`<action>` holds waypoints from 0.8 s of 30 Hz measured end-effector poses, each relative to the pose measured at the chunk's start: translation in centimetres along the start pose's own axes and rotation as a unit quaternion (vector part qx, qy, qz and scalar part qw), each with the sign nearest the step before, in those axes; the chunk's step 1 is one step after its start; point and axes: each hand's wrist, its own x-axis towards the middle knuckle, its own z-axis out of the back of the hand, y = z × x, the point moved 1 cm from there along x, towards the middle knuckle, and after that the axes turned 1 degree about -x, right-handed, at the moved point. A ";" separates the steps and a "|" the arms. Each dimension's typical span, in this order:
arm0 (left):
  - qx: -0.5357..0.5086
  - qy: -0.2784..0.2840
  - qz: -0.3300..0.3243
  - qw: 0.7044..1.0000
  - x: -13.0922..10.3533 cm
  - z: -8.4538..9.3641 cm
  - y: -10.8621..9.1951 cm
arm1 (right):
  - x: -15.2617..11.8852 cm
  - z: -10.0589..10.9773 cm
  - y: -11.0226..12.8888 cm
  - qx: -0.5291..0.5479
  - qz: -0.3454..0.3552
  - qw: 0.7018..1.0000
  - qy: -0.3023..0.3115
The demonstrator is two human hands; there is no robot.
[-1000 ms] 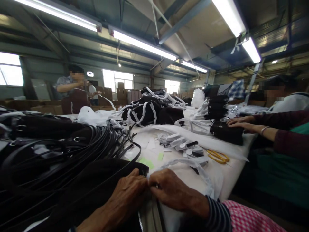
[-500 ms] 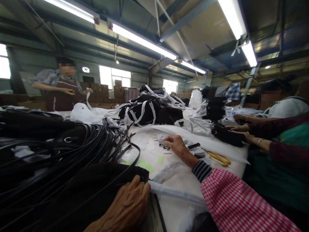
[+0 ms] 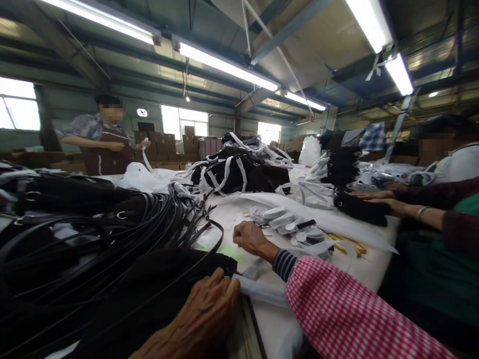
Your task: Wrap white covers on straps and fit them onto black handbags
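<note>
My left hand (image 3: 202, 311) is closed over the edge of a black fabric bag (image 3: 149, 286) in the foreground, its fingers curled at the bag's corner. A strap wrapped in white material (image 3: 262, 289) runs from beside those fingers toward the right, partly under my right sleeve. Over the table, my right hand (image 3: 251, 238) is closed in a pinch. Whatever lies between its fingertips is too small to make out. Close to its right is a pile of white wrapped pieces (image 3: 288, 222), with a small black piece on top. Pale green slips (image 3: 234, 253) lie just below it.
Black straps (image 3: 157, 224) and dark bags spread over the left side. More bags with white-wrapped handles (image 3: 228, 172) are heaped at the back. Yellow-handled scissors (image 3: 350, 243) lie at right. A co-worker's hands (image 3: 392, 204) rest on a black bag; another person (image 3: 107, 142) stands far left.
My right hand has moved left, away from the white pieces, and its fingers have drawn together. My left hand stays on the black bag. The view has shifted slightly.
</note>
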 end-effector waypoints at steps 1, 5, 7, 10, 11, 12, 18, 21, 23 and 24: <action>0.005 0.014 0.008 1.000 0.3 0.8 -0.5 | -0.4 0.7 -0.3 -0.002 -0.002 1.000 -0.010; 0.015 0.072 0.031 0.997 1.2 3.5 -1.8 | -2.7 4.1 -2.0 0.033 -0.008 0.999 -0.040; 0.014 0.093 0.046 0.995 1.4 4.5 -2.2 | -4.4 5.5 -2.6 0.069 -0.004 0.997 -0.029; 0.007 0.117 0.068 0.991 1.6 5.3 -2.5 | -7.1 6.8 -2.6 0.186 0.010 0.982 -0.011; 0.005 0.121 0.072 0.990 1.7 5.5 -2.5 | -8.0 7.1 -2.4 0.230 0.014 0.973 -0.009; 0.002 0.121 0.075 0.990 1.7 5.7 -2.6 | -8.9 7.5 -2.2 0.265 0.016 0.964 -0.010; -0.032 0.083 0.049 0.995 1.2 4.9 -1.9 | -13.4 12.2 -5.1 0.266 -0.032 0.960 -0.080; -0.044 0.005 0.037 0.998 0.9 3.7 -1.3 | -15.1 14.7 -9.2 0.233 -0.082 0.960 -0.132; -0.042 -0.038 0.038 0.998 0.8 2.8 -1.0 | -15.7 15.5 -11.7 0.176 -0.105 0.966 -0.155; -0.038 -0.051 0.037 0.997 0.8 2.4 -0.9 | -15.7 15.6 -12.6 0.147 -0.111 0.969 -0.163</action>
